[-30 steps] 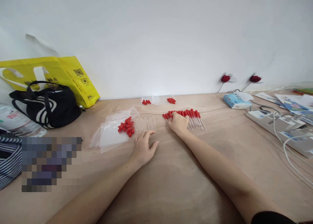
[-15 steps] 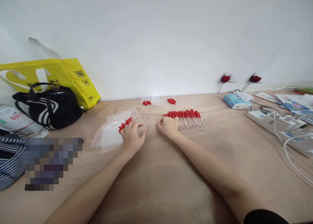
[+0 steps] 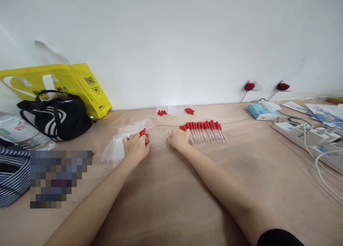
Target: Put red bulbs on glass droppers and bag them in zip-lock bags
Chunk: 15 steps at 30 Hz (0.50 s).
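Note:
My left hand (image 3: 136, 147) rests with bent, spread fingers over a small pile of red rubber bulbs (image 3: 143, 132), which lies on clear zip bags (image 3: 115, 149). Some of the pile is covered by the fingers. Thin clear dropper tubes (image 3: 158, 138) without bulbs lie side by side, right of that pile. At their right end is my right hand (image 3: 179, 138), its fingers closed and turned away, so what they pinch is hidden. Past it stretches a row of droppers (image 3: 205, 131) with red bulbs on their upper ends.
Against the wall lie clear bags (image 3: 175, 110) with more red bulbs. A black bag (image 3: 57, 119), a yellow bag (image 3: 96, 92) and a plastic bottle (image 3: 24, 131) stand left. On the right are a tissue pack (image 3: 261, 111), a power strip (image 3: 302, 137) and white cables.
My left hand has shifted left onto the red bulbs, uncovering more of the bare tubes. My right hand has moved slightly left, up against the end of the bare tubes.

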Tool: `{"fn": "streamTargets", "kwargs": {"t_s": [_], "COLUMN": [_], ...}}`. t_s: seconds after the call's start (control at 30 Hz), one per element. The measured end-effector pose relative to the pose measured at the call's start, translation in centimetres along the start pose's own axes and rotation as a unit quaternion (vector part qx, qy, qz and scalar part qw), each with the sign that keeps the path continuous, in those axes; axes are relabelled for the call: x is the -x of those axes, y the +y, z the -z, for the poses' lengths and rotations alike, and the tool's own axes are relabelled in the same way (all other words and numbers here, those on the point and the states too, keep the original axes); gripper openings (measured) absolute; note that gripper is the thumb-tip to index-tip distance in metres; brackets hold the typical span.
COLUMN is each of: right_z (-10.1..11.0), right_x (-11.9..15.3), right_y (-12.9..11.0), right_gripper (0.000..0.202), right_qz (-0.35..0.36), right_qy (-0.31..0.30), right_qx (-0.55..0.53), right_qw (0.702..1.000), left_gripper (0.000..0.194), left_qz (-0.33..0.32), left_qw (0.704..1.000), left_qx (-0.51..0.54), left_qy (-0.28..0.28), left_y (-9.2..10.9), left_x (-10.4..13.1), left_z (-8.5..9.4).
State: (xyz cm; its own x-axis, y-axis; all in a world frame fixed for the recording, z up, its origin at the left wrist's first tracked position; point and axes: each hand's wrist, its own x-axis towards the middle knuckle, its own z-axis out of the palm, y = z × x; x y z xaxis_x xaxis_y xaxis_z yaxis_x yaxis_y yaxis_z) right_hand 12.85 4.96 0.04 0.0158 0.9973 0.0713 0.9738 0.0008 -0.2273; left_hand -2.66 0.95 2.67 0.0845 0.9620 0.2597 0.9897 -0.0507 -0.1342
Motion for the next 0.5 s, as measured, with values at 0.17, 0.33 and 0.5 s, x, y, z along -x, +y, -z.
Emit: {"fn": "streamTargets", "kwargs": {"t_s": [0.17, 0.33, 0.5], "right_z": [0.6, 1.7, 2.2], "right_x": [0.6, 2.4, 5.1], "right_y": [0.4, 2.5, 6.3], "right_gripper": [0.028, 0.027, 0.027], "right_qz": [0.024, 0.086, 0.130], "right_qy": [-0.007, 0.006, 0.027], "right_qx": [0.018, 0.057, 0.093], "right_qw": [1.000, 0.995, 0.987], "left_gripper": [0.022, 0.026, 0.026], "left_qz": [-0.037, -0.046, -0.025], "left_qw": [0.996, 0.993, 0.994], "left_qx": [-0.045, -0.081, -0.089], "left_qy": [0.061, 0.066, 0.052], "left_y": [0.2, 0.7, 1.0], "left_x": [0.2, 0.5, 0.7], "left_z": [-0.7, -0.3, 0.4]}}
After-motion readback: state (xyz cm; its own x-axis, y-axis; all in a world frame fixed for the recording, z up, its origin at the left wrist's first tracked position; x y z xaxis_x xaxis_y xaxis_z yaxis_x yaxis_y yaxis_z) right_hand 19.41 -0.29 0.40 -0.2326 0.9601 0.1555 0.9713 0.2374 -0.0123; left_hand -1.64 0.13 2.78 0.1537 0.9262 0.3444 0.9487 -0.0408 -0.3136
